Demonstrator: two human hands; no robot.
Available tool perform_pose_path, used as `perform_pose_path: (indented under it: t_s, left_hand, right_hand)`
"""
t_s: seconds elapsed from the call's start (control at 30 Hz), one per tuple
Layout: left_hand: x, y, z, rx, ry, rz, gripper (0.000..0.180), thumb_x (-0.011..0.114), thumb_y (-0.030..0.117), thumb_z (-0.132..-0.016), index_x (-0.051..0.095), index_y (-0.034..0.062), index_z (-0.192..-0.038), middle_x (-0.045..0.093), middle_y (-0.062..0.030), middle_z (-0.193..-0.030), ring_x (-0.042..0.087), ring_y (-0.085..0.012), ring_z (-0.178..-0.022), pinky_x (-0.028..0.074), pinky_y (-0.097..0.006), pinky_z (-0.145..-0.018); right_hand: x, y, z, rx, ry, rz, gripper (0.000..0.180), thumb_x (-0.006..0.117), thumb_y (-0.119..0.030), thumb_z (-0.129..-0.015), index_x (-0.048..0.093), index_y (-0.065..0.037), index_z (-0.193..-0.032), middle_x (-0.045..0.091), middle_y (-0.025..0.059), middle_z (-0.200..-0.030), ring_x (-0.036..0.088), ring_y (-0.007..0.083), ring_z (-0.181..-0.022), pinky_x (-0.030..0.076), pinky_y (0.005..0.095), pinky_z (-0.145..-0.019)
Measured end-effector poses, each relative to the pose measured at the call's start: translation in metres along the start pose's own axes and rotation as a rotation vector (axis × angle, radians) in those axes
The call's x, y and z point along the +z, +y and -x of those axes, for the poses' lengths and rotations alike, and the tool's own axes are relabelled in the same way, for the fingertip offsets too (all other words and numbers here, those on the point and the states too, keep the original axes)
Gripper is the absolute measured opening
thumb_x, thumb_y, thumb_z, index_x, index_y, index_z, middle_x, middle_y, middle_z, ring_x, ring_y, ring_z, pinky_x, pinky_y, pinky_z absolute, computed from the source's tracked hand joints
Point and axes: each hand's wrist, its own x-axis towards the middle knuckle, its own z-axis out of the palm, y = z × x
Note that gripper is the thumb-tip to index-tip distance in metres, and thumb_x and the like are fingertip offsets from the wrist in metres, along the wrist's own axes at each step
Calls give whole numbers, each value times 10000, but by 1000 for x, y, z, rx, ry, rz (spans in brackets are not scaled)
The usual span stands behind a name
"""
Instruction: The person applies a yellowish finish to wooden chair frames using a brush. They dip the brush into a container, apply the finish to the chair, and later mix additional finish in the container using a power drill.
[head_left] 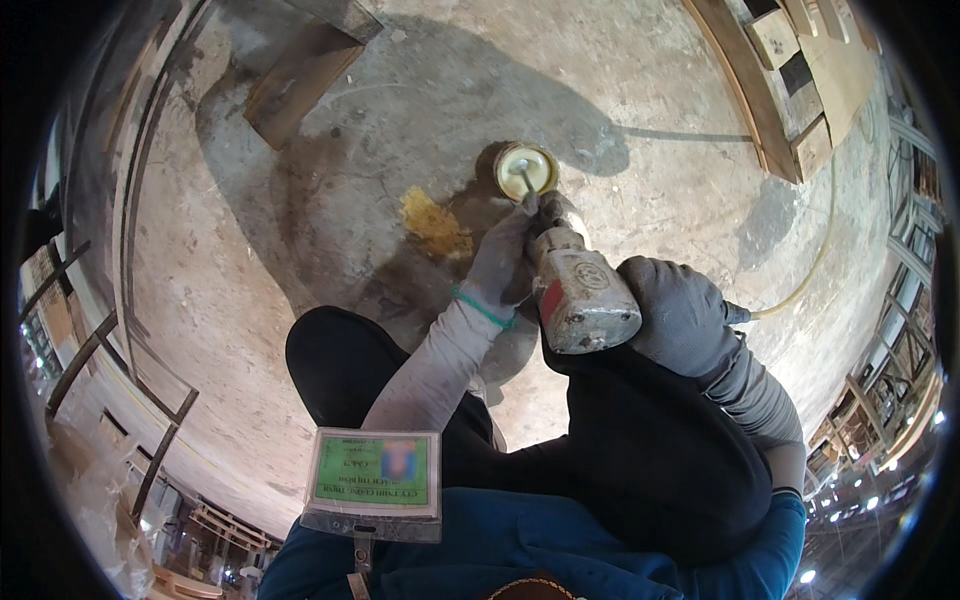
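Note:
My right hand, in a dark grey glove, wraps the handle of a worn metal pistol-shaped air tool with a red patch on its body. In a lighter grey glove, my left hand is closed at the tool's nose; the exact grip is partly hidden. Ahead of my fingers a thin metal rod points into a small round can on the floor. Cream-coloured liquid or paste fills the can, and the rod's tip seems to touch it.
A pale air hose runs from the tool's handle along the right. Wooden pallet-like frames stand at the far right. At the far left lies a brown board. A yellow stain marks the concrete floor left of the can.

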Motion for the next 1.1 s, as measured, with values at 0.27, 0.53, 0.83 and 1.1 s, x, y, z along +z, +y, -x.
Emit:
perform_pose_path:
  t_s: [0.27, 0.53, 0.83, 1.1]
  left_hand:
    - [8, -4, 5, 54, 84, -84, 190, 471, 189, -932, 553, 40, -1018, 603, -70, -861, 621, -177, -750, 544, -320, -696]
    - [0, -5, 2, 6, 90, -168, 245, 468, 251, -936, 543, 43, -1043, 608, -90, -898, 628, -201, -779, 548, -337, -703]
    - [11, -3, 5, -59, 23, 36, 304, 437, 318, -958, 536, 39, -1026, 584, -71, -894, 617, -248, -802, 539, -407, -725]
    - [17, -6, 4, -46, 149, -93, 325, 392, 311, -974, 531, 24, -1035, 578, -71, -879, 613, -274, -782, 528, -439, -724]
  right_hand:
    - [9, 4, 7, -106, 109, -7, 346, 649, -330, -718, 526, -15, -790, 597, 179, -679, 619, 338, -627, 495, 415, -570]
    - [7, 5, 10, -119, 78, 9, 335, 647, -315, -713, 524, -17, -802, 597, 177, -673, 613, 342, -620, 489, 420, -566]
    - [8, 3, 2, -92, 117, 79, 288, 624, -277, -726, 520, -19, -802, 597, 176, -678, 614, 339, -626, 491, 414, -565]
    - [3, 2, 11, -54, 112, 33, 305, 627, -291, -724, 520, -19, -809, 601, 171, -700, 614, 341, -650, 492, 419, -583]
